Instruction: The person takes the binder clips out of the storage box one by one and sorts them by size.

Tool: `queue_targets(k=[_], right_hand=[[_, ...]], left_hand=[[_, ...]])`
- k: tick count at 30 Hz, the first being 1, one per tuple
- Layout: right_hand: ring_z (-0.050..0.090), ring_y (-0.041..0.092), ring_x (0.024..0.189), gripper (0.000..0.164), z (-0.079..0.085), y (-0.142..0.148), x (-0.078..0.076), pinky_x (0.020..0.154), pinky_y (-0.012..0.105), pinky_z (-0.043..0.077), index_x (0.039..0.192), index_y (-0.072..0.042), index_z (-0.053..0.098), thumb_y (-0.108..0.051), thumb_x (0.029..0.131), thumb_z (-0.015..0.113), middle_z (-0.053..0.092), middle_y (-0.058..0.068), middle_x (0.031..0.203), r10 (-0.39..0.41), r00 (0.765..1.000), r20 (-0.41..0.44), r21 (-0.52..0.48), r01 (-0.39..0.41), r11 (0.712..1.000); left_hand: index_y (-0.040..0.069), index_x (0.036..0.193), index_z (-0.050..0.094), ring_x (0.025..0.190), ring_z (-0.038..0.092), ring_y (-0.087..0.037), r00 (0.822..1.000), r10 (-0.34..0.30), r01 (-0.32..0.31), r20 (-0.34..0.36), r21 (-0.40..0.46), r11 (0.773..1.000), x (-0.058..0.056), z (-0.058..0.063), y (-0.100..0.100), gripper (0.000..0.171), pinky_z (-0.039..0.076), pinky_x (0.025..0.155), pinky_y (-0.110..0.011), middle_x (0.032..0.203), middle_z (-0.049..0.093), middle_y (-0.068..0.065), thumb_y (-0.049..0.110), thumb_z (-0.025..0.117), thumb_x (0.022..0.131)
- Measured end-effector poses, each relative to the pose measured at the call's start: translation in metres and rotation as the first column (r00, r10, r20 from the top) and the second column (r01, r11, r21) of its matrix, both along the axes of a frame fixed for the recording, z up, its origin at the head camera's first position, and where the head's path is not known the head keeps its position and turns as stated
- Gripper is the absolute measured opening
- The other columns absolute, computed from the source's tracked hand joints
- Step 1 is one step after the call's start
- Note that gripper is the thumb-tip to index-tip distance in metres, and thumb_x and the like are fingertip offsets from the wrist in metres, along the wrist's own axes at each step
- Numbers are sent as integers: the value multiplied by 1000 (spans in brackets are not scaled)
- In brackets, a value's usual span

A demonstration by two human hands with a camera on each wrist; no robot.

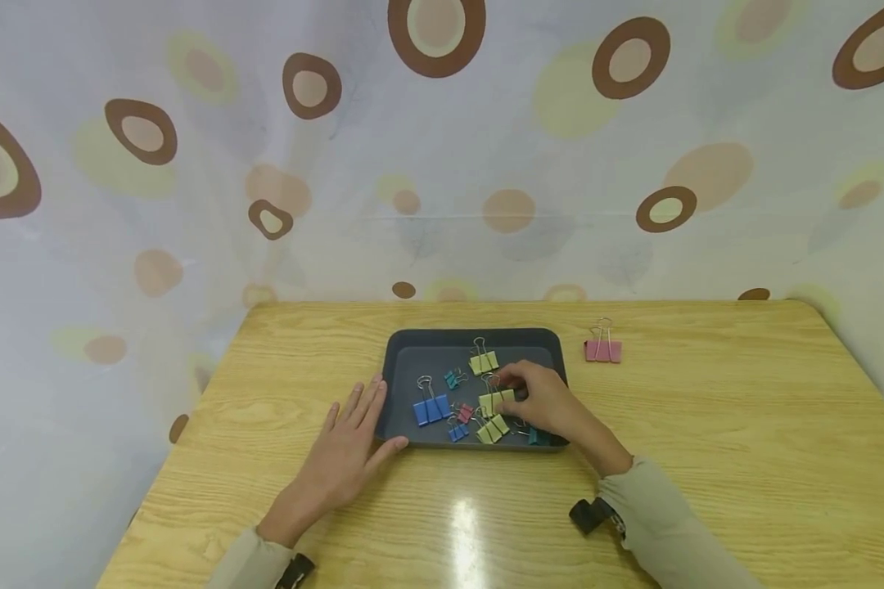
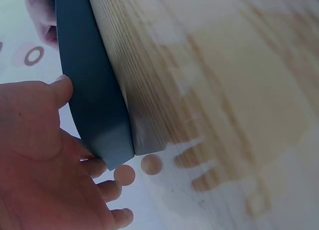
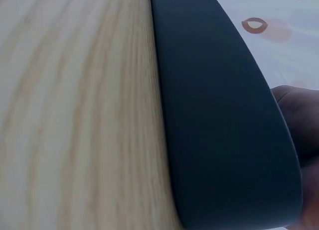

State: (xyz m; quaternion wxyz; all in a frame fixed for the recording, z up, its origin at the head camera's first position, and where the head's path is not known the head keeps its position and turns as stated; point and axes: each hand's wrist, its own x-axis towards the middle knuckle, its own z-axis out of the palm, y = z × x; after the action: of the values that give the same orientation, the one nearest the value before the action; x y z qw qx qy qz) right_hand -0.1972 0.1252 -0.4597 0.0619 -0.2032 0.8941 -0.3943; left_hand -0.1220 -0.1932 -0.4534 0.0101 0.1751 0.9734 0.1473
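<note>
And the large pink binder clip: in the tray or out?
Out: the large pink binder clip is on the table, with bare wood between it and the tray.

A wood-grain tabletop [image 1: 729,433] bears a glare patch [image 1: 466,536] at six o'clock. A white oval-patterned sheet [image 1: 442,147] hangs at twelve.

Free tray floor [image 1: 420,358] behind large blue clip [image 1: 431,411]
</note>
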Motion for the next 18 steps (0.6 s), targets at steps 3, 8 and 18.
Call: queue_targets(k=[3,8,18], right_hand=[[65,22,90,17,0,-1,-1,81,42,56,104,-7,76,-8,88,82,69,6,102,-5,1000,26,-2,5,1000],[60,17,85,14,1,-1,-1,77,37,53,104,-7,76,-7,90,79,69,6,103,14,999,48,-14,-13,1000],[55,16,83,15,3,-1,4,73,34,48,109,-9,75,-5,94,74,67,8,108,34,999,40,-19,-34,999]], left_hand=[[4,164,17,156,15,-37,1000,4,-4,6,-5,1000,0,-1,-1,85,17,121,-64,171,12,-10,57,48,105],[4,164,17,156,14,-37,1000,5,-5,8,-2,1000,0,-1,0,85,16,121,-64,171,12,-10,56,48,105],[3,163,19,155,15,-38,1000,5,-5,4,14,1000,1,0,1,85,17,120,-65,171,13,-11,55,50,104]])
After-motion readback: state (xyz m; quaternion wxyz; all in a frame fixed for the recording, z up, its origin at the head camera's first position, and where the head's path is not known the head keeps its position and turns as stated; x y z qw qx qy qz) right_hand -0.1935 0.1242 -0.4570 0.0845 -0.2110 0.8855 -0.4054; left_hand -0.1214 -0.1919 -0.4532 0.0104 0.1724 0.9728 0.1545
